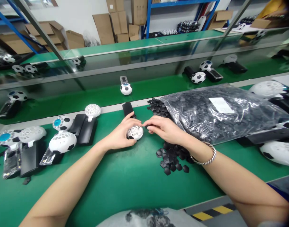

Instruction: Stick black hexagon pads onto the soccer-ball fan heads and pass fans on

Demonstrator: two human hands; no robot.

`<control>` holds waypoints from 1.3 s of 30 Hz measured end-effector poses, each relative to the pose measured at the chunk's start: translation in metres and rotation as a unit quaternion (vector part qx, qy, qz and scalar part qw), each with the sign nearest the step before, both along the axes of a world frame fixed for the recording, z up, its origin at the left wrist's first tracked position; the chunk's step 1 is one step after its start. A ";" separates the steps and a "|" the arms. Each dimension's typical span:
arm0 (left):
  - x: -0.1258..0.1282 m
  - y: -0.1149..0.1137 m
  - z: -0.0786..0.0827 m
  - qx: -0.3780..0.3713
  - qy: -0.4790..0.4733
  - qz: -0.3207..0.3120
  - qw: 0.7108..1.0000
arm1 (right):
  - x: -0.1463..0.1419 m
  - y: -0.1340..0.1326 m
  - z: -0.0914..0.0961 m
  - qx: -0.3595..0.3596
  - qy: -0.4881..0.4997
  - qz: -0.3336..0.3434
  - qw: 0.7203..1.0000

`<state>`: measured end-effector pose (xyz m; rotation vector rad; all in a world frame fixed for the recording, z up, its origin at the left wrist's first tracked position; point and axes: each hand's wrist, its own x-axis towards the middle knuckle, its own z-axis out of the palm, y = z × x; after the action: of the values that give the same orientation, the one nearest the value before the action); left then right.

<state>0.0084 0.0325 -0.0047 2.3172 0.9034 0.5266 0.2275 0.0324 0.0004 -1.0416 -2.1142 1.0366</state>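
Observation:
My left hand [123, 131] is curled around a white openwork soccer-ball head [135, 132], which is joined to a black rectangular body [127, 109] that lies beyond it on the green bench. Just right of the ball, my right hand [162, 127] pinches a small black pentagon piece between thumb and fingertips, close to the ball's side but apart from it. Loose black pentagon pieces [173, 157] lie below my right wrist, and another heap [158, 107] spills from the mouth of a large clear plastic bag [227, 110] full of them.
Several ball-headed units [62, 142] stand along the bench at left, and more [279, 153] lie at right. Beyond the bench's raised edge, a green conveyor belt [154, 87] carries spaced units, among them one ball unit [126, 88]. Cardboard boxes [118, 22] and blue shelving are behind.

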 end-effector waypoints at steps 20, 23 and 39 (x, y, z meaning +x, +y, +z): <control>0.014 -0.002 -0.009 0.037 -0.046 0.025 0.998 | -0.018 -0.001 -0.014 0.019 0.070 0.009 0.997; 0.014 -0.003 -0.009 0.011 -0.040 0.049 0.998 | -0.017 0.001 -0.015 0.002 0.060 0.025 0.998; 0.016 -0.003 -0.012 -0.005 -0.040 0.066 0.997 | -0.015 0.004 -0.022 -0.079 0.089 0.033 0.992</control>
<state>0.0242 0.0292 -0.0168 2.2216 1.0228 0.6637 0.2121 0.0365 -0.0215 -0.9196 -1.9599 1.2971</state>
